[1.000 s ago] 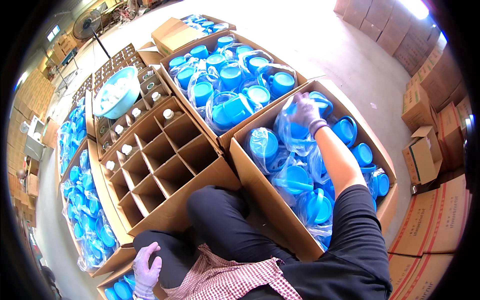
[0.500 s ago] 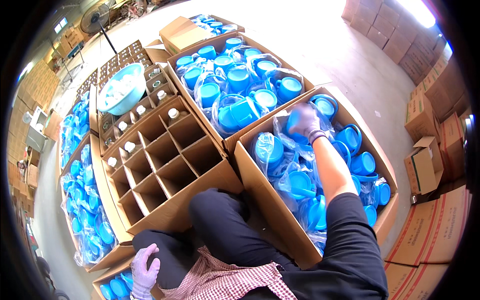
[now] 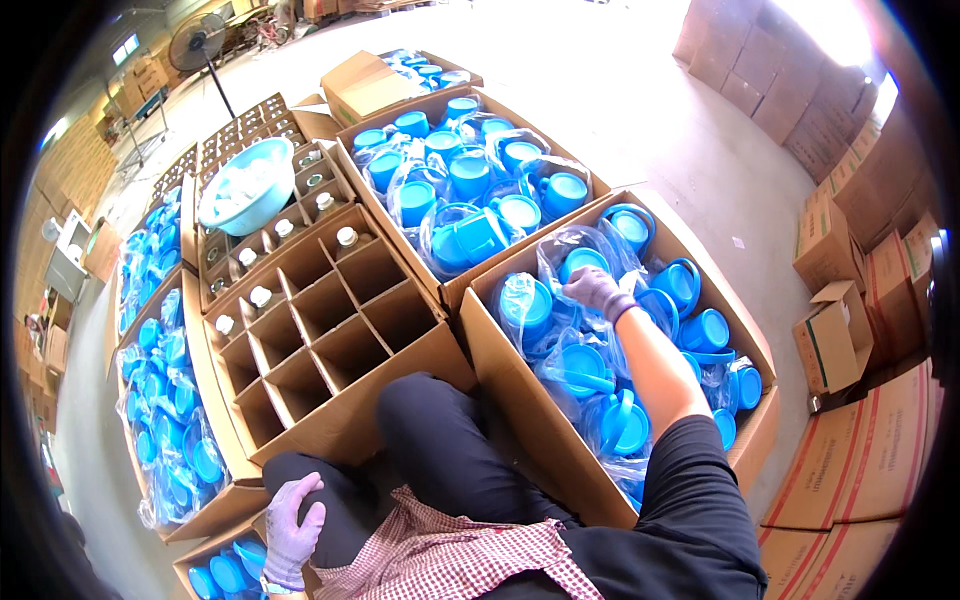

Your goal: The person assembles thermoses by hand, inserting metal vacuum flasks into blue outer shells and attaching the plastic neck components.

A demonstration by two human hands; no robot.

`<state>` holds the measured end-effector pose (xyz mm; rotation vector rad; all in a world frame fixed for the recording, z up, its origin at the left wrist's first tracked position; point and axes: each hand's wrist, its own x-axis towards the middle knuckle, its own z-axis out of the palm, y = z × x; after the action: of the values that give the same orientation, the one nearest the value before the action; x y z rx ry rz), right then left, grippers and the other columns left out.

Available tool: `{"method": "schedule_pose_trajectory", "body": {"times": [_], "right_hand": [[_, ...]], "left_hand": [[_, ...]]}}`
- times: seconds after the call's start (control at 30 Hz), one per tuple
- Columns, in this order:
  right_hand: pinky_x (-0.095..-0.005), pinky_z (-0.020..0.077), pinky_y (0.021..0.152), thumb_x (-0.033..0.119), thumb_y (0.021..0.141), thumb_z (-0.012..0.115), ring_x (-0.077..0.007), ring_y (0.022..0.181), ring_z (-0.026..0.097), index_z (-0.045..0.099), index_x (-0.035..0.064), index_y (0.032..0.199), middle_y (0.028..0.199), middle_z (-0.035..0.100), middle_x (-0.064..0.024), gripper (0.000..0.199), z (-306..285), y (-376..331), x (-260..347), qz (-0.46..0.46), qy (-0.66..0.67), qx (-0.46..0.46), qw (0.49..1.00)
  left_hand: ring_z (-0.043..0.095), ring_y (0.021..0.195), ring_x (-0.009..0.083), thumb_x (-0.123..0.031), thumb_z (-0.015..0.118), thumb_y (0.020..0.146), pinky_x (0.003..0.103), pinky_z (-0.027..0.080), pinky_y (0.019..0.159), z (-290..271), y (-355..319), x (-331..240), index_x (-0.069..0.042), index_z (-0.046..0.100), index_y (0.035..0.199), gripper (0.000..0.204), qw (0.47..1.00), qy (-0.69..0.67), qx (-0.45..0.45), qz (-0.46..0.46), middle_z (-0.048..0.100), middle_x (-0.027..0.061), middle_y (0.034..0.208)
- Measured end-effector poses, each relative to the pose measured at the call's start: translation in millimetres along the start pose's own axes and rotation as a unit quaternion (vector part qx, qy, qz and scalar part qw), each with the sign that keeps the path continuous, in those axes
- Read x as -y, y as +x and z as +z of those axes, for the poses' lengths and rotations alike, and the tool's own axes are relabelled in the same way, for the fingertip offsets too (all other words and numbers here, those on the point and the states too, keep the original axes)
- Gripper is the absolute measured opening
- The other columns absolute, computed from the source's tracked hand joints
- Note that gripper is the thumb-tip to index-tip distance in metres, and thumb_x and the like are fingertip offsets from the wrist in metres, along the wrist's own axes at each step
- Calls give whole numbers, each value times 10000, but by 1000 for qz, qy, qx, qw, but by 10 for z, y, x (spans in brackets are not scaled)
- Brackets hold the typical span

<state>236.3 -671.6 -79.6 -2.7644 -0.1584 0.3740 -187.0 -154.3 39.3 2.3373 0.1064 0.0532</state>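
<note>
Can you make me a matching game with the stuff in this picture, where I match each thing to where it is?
Things:
1. right hand
2. left hand
3. light blue bowl
4. standing fan

Places:
A. on top of the divided carton with small bottles
B. resting on the person's own dark trouser leg
C. far back on the floor, upper left
D. inside a carton of blue cups wrapped in clear plastic bags

Pairs: 1-D, 2-B, 3-A, 4-C
</note>
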Motion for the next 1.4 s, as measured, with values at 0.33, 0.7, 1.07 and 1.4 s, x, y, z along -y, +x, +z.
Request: {"method": "schedule_pose_trajectory", "body": {"times": [0.33,0.7,1.07,1.4], "right_hand": [[-397,591,741,404,851,747,-249,832,714,776,14,1051,910,752,-129,439,-2507,-1172,1433,-129,84,-115,981],[-478,495,1025,82,759,764,-375,1186,626,645,92,869,1255,669,-147,162,-3334,-3917,3943,-681,-384,-180,597],[-380,610,806,70,834,735,-235,847,711,726,139,1007,972,651,-84,186,-2389,-3755,4082,-722,-315,-165,593],[-364,600,751,94,763,862,-259,893,724,804,125,1046,1043,685,-78,290,-2268,-4706,3910,-693,-76,-58,714]], "left_hand": [[697,1052,358,-182,711,882,426,545,962,-310,-375,-52,-17,691,1246,400,996,49,-37,64,735,168,1103],[405,1464,427,-510,872,764,501,366,1185,-511,-108,-860,-17,315,1598,1117,937,0,-156,312,391,241,1595],[203,1573,383,-654,936,586,553,249,1255,204,-192,-455,-68,39,1671,1525,871,-388,89,288,174,216,1706],[320,1507,344,-584,920,671,514,309,1232,491,-615,-238,-48,133,1647,1363,852,-492,74,161,303,190,1636]]}}
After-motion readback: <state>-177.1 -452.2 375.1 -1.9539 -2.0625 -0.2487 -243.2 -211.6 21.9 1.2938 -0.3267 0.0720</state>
